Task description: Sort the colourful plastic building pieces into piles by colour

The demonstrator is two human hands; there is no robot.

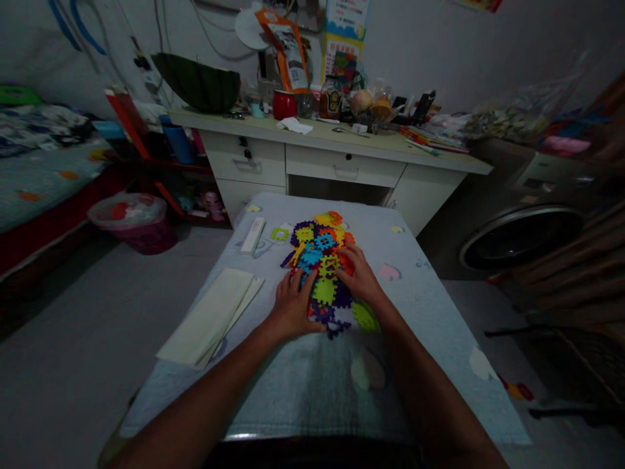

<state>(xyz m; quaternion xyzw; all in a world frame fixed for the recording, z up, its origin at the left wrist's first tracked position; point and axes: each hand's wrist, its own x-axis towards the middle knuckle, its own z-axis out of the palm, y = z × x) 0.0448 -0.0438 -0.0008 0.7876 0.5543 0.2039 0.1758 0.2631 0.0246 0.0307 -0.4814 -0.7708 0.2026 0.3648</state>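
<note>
A loose heap of colourful toothed plastic building tiles [325, 292] lies on the cloth-covered table. Green, blue, purple, yellow and orange pieces overlap in it. At the heap's near left side rests my left hand [293, 309], fingers spread and touching the tiles, thumb stretched toward a purple triangular frame [336, 327]. My right hand [361, 277] lies over the right side, its fingers apart on orange and green pieces. Neither hand has a visible grip on a tile. A single green square frame [280, 234] sits apart, left of the heap.
Folded whitish paper [209, 316] and a narrow white box [252, 236] lie on the table's left side. Behind stands a white desk [336, 166] crowded with jars, a red mug [284, 104] and a watermelon piece [198, 83]. A washing machine [522, 208] is at right, a pink bin [137, 225] at left.
</note>
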